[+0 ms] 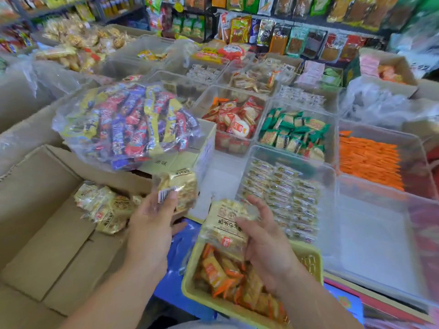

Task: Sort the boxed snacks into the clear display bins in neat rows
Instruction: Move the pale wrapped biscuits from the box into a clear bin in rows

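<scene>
Stocking day at a snack stall: a person's left hand (152,222) reaches over the near corner of an open cardboard box (47,233). Its fingers are nearly straight at the barcode end of a gold packet (177,188) and its thumb juts out to the side, clear of the wrapper. Motion blur hides whether that grip actually pinches the packet.

The right hand (263,236) has a firmer grip. Thumb and curled fingers close on the sides of a cream packet (224,224), held tilted above the far rim of a yellow basket (308,257). The basket sits at the near edge of the surface and holds orange-wrapped snacks (221,276).

More of the same pale packets lie as loose packets (104,207) against the far wall of the cardboard box. Beyond it, a clear bag of mixed bars (128,124) rests on a closed carton (185,157).

Clear bins fill the middle of the surface:
- The rowed bin (327,176), just beyond the right hand, holds small packets in neat rows.
- The cracker bin (206,100) behind it holds red-and-white rounds.
- The green bin (332,119) stands beside that one.
- The orange bin (413,143), toward the right edge, holds orange sticks.

Hanging packets line the back shelves (308,32).
</scene>
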The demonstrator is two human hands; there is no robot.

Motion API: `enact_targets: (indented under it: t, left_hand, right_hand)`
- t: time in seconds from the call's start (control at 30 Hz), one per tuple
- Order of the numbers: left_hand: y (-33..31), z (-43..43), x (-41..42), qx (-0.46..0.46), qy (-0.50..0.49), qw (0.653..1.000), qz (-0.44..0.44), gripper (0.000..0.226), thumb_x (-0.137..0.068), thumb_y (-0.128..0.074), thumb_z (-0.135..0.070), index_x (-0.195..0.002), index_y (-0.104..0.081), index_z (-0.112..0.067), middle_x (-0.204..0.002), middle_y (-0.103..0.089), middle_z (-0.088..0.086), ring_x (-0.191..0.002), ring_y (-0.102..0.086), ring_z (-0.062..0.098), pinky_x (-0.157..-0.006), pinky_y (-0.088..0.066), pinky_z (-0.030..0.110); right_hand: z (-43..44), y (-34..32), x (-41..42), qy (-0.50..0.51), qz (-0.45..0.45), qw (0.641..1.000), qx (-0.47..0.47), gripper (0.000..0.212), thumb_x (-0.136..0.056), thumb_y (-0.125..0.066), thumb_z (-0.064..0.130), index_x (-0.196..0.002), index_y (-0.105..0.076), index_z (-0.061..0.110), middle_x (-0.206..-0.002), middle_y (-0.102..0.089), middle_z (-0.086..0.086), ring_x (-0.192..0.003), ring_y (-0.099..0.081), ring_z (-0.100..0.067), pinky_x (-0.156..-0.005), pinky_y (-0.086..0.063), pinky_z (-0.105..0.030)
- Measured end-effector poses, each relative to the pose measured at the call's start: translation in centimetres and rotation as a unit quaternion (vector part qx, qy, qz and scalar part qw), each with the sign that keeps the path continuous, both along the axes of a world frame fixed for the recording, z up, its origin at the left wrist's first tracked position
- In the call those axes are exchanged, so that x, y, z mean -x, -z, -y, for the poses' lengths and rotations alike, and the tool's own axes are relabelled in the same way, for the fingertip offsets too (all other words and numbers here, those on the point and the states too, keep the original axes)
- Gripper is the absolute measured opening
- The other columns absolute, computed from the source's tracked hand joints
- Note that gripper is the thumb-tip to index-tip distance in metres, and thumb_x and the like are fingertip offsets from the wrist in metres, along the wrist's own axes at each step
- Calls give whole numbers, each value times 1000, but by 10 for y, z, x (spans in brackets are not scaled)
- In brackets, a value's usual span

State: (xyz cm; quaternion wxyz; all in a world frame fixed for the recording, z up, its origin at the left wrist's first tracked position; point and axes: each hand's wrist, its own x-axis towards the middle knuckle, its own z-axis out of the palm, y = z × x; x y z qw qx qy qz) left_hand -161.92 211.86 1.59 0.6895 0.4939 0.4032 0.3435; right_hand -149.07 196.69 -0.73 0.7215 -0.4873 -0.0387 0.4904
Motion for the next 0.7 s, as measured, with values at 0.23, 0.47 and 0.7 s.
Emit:
enact_targets:
  t: [0.23, 0.47, 0.7]
  left_hand:
    - [17, 58, -54, 218, 122, 967, -50, 46, -73, -78, -37, -114, -69, -18, -98, -79, 12, -75, -77, 36, -54, -61, 40]
    - [31, 80, -110, 271, 147, 950, -53, 29, -77, -75, -16, -104, -65, -17, -100, -78, 19, -76, -77, 35, -51, -60, 33]
    - [44, 81, -156, 216, 221, 948, -80, 55, -69, -83, -28, -121, -63, -19, -105, -78, 11, -87, -76, 38, -63, -64, 42]
  right_hand:
    - [42, 13, -46, 48, 185, 978, 89, 71, -72, -83, 45, -130, -44, 55, -133, -56, -3, -113, -64, -27, -86, -58, -50]
    - [61, 40, -72, 133, 520, 828, 161, 22, -92, -70, 40, -113, -64, 39, -144, -28, 23, -135, -40, -6, -99, -49, -25]
    - [73, 52, -115, 3, 603, 764, 227, 78, -82, -73, 56, -148, -47, 23, -162, -27, 7, -149, -28, -15, -118, -35, -40]
